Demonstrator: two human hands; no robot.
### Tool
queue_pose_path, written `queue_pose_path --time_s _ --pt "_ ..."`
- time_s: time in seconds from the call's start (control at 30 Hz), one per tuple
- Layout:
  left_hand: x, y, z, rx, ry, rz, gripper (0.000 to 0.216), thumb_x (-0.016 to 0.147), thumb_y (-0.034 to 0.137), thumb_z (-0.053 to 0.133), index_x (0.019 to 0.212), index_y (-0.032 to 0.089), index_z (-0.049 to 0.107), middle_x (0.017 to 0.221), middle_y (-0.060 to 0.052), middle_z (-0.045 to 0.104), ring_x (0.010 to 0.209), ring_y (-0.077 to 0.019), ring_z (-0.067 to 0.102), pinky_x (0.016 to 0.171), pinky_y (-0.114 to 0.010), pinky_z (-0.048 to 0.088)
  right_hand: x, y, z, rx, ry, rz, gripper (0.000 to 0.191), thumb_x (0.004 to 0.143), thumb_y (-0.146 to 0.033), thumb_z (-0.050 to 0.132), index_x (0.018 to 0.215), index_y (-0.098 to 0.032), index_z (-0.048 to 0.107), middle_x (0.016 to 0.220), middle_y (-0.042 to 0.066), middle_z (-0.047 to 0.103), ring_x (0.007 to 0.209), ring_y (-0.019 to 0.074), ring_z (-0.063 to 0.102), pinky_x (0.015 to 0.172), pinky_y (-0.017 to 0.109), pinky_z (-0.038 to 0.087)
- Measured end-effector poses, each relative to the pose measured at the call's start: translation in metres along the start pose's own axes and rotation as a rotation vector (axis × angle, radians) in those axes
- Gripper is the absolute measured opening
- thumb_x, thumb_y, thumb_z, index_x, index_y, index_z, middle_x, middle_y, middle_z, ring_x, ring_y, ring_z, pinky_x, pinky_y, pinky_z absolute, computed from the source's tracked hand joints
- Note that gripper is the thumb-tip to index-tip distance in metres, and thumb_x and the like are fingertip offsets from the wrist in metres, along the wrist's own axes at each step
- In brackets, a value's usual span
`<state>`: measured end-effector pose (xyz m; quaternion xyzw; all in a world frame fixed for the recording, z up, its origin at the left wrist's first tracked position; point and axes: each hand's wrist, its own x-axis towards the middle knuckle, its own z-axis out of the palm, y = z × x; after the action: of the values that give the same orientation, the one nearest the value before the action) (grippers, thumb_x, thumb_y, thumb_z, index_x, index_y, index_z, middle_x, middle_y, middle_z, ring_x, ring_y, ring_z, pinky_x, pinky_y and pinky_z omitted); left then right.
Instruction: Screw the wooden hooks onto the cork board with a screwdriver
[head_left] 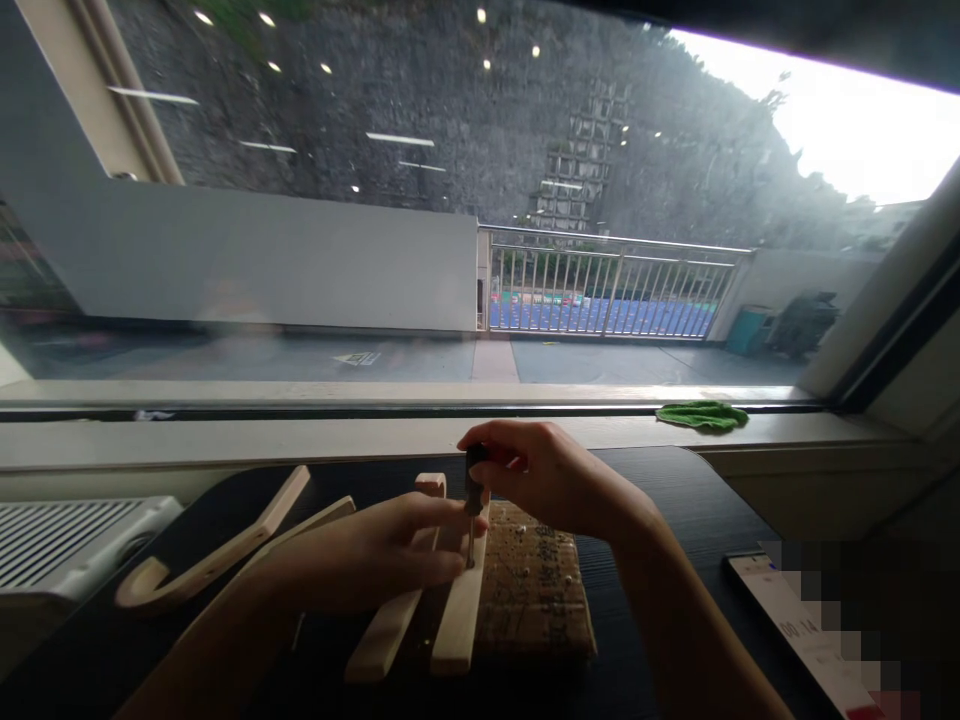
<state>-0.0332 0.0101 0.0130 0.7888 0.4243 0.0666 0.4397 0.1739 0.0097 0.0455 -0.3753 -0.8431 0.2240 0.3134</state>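
Note:
My right hand (536, 470) is closed around the dark handle of a screwdriver (473, 490), which stands upright with its tip on a light wooden slat (459, 620). My left hand (382, 560) lies on the wooden slats, fingers curled beside the screwdriver shaft and pressing the wood down. Two straight slats (382, 635) lie side by side, partly over a brown cork board (536, 595) dotted with small screws. Curved wooden pieces (217, 560) lie to the left on the dark table (675, 500).
A white radiator (67, 540) sits at the left edge. A green cloth (703, 414) lies on the window sill at the right. A white card or device with red print (795, 620) lies on the table at the right. A large window fills the background.

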Motion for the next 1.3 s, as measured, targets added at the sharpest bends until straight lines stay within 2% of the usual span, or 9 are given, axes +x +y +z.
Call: queue_pose_path --time_s 0.1,0.17,0.23,0.3,0.37,0.67,0.93,1.1,1.3 --pt "-0.015 0.004 0.011 -0.01 -0.001 -0.153 0.066 0.069 0.048 0.064 0.129 0.036 0.042 0.101 0.002 0.062 0.079 -0.0186 0.061 0.056 -0.021 0.046 -0.001 -0.001 -0.001 0.004 -0.006 0.0 0.025 0.083 -0.023 0.05 0.106 -0.022 0.061 0.084 0.001 0.064 0.073 0.0105 0.056 0.065 0.023 0.041" --pt "-0.022 0.004 0.02 -0.011 0.038 -0.192 0.076 0.065 0.051 0.066 0.132 0.038 0.036 0.111 0.0 0.06 0.085 -0.0214 0.062 0.059 -0.023 0.049 -0.001 -0.001 -0.002 0.005 0.0 -0.001 0.024 0.083 -0.023 0.051 0.105 -0.022 0.061 0.084 0.001 0.064 0.074 0.0109 0.056 0.065 0.023 0.041" --pt "-0.025 0.002 0.026 0.036 0.09 -0.133 0.078 0.062 0.051 0.068 0.133 0.037 0.037 0.129 -0.001 0.05 0.108 -0.0259 0.054 0.082 -0.029 0.048 -0.002 -0.001 -0.002 0.006 -0.001 -0.009 0.024 0.083 -0.024 0.051 0.105 -0.022 0.061 0.083 0.001 0.064 0.074 0.011 0.056 0.065 0.023 0.041" --pt "-0.027 -0.003 0.029 0.096 0.109 -0.071 0.083 0.06 0.049 0.071 0.134 0.035 0.036 0.142 -0.001 0.036 0.127 -0.0294 0.035 0.103 -0.037 0.033 -0.003 -0.001 -0.002 0.005 -0.004 -0.02 0.024 0.083 -0.024 0.05 0.105 -0.023 0.061 0.082 0.001 0.064 0.073 0.0108 0.056 0.064 0.023 0.04" --pt "-0.027 -0.009 0.031 0.137 0.102 -0.051 0.089 0.058 0.049 0.073 0.136 0.034 0.032 0.147 -0.002 0.027 0.133 -0.0314 0.022 0.109 -0.044 0.021 -0.004 -0.001 -0.002 -0.001 -0.006 -0.026 0.025 0.083 -0.024 0.05 0.105 -0.024 0.061 0.082 0.0 0.064 0.072 0.0106 0.056 0.063 0.023 0.04" --pt "-0.027 -0.017 0.035 0.137 0.095 -0.021 0.088 0.059 0.051 0.072 0.136 0.03 0.034 0.147 -0.005 0.025 0.134 -0.0321 0.021 0.109 -0.045 0.022 -0.009 -0.01 -0.003 0.007 -0.033 -0.048 0.023 0.083 -0.024 0.051 0.103 -0.022 0.062 0.08 0.0 0.063 0.071 0.0097 0.055 0.062 0.022 0.039" --pt "-0.03 -0.011 0.035 0.198 0.065 -0.039 0.089 0.061 0.055 0.069 0.137 0.03 0.03 0.151 -0.003 0.013 0.136 -0.0331 0.009 0.111 -0.048 0.013 -0.013 -0.015 -0.005 0.022 -0.08 -0.058 0.023 0.081 -0.024 0.053 0.102 -0.023 0.062 0.077 -0.001 0.063 0.067 0.0088 0.054 0.06 0.022 0.039" --pt "-0.025 -0.016 0.04 0.157 0.102 -0.032 0.086 0.062 0.053 0.068 0.137 0.03 0.032 0.149 -0.003 0.018 0.135 -0.0321 0.015 0.111 -0.045 0.018 -0.015 -0.015 -0.008 0.035 -0.093 -0.066 0.023 0.08 -0.023 0.054 0.101 -0.023 0.062 0.078 -0.002 0.063 0.068 0.009 0.056 0.061 0.021 0.04" --pt "0.005 -0.016 0.037 0.112 0.175 0.031 0.082 0.064 0.052 0.067 0.134 0.023 0.036 0.144 -0.008 0.031 0.13 -0.0323 0.029 0.107 -0.044 0.027 -0.005 0.002 -0.007 0.05 -0.011 -0.054 0.023 0.084 -0.027 0.05 0.103 -0.024 0.061 0.082 0.0 0.064 0.071 0.0106 0.057 0.06 0.023 0.041"
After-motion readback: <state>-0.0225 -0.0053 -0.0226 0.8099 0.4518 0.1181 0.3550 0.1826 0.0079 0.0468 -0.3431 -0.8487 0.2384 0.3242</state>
